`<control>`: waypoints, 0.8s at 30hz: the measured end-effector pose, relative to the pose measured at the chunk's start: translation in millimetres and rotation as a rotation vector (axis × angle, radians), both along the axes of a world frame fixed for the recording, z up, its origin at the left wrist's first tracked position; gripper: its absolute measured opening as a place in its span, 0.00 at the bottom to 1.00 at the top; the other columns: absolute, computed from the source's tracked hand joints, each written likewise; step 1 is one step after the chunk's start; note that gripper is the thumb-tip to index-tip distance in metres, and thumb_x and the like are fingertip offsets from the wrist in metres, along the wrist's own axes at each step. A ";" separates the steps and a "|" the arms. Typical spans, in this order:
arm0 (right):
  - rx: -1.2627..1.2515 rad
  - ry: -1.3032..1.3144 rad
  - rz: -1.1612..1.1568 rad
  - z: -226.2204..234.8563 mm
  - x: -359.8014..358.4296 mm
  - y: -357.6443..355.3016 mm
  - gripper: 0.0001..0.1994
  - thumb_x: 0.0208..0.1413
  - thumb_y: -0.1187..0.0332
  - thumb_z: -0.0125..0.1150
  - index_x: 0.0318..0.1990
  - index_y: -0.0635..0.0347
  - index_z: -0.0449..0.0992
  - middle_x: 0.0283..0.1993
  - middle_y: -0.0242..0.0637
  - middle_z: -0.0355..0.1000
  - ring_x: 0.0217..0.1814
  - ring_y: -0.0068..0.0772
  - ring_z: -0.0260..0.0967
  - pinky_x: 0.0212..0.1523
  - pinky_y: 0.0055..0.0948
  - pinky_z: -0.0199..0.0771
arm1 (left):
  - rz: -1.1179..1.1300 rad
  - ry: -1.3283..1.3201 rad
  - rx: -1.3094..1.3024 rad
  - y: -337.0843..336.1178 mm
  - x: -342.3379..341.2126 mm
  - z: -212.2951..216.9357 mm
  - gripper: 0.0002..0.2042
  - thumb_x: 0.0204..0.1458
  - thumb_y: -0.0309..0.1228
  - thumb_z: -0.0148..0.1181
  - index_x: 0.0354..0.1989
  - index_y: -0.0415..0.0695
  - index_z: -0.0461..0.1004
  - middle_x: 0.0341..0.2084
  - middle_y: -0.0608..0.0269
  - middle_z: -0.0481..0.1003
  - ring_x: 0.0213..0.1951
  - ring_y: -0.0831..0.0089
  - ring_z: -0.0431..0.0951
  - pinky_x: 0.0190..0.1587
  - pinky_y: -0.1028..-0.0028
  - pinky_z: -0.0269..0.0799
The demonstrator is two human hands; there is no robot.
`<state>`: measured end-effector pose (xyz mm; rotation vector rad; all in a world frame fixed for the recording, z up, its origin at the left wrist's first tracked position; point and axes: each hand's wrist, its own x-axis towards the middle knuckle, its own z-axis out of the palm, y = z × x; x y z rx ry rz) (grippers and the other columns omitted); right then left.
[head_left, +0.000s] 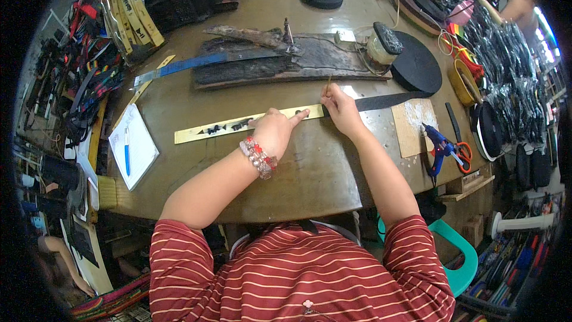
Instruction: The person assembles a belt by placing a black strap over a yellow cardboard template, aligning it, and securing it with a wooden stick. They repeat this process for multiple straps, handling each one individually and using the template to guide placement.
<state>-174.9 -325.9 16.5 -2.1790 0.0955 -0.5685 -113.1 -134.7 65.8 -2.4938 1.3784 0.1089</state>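
A pale yellow strip with black marks lies flat across the table. On it rests my left hand, index finger stretched out and pressing near the strip's right end, thumb apart. Black webbing runs from a large black roll to that same end, where my right hand partly covers the meeting point. Between the right hand's pinched fingertips a thin brownish stick points up; its exact kind is too small to tell.
Beyond the hands sits a dark wooden board with a blue ruler-like strip. A glue gun and orange-handled scissors lie right, beside a cardboard sheet. At left are a paper pad and blue pen.
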 end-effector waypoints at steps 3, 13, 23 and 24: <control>-0.065 0.027 0.070 6.8 -2.6 1.1 0.05 0.53 0.76 0.54 0.36 0.63 0.65 0.29 0.41 0.65 0.30 0.35 0.62 0.33 0.28 0.64 | 0.020 -0.048 0.009 -1.2 -4.5 -0.1 0.36 0.53 0.20 0.44 0.64 0.79 0.46 0.26 0.54 0.68 0.20 0.68 0.75 0.21 0.70 0.73; 0.005 0.174 0.059 15.2 -4.5 4.0 0.06 0.53 0.73 0.55 0.35 0.64 0.66 0.30 0.47 0.68 0.34 0.49 0.67 0.36 0.35 0.67 | 0.062 -0.112 -0.040 0.6 -7.4 -14.1 0.35 0.54 0.21 0.43 0.64 0.79 0.45 0.26 0.55 0.68 0.22 0.68 0.75 0.24 0.66 0.74; 0.081 0.230 0.004 12.6 -4.6 -0.6 0.06 0.53 0.73 0.55 0.36 0.63 0.67 0.30 0.45 0.69 0.32 0.42 0.67 0.35 0.32 0.67 | 0.097 -0.146 -0.028 -0.4 -12.4 -16.9 0.34 0.55 0.22 0.43 0.64 0.80 0.46 0.29 0.51 0.69 0.26 0.63 0.77 0.30 0.59 0.76; 0.049 0.191 0.034 10.8 -4.7 -1.1 0.05 0.54 0.73 0.54 0.37 0.63 0.66 0.29 0.41 0.68 0.31 0.36 0.65 0.34 0.29 0.66 | 0.100 -0.128 -0.034 -1.2 -12.4 -16.5 0.34 0.55 0.22 0.42 0.64 0.80 0.46 0.29 0.51 0.69 0.26 0.62 0.77 0.31 0.58 0.75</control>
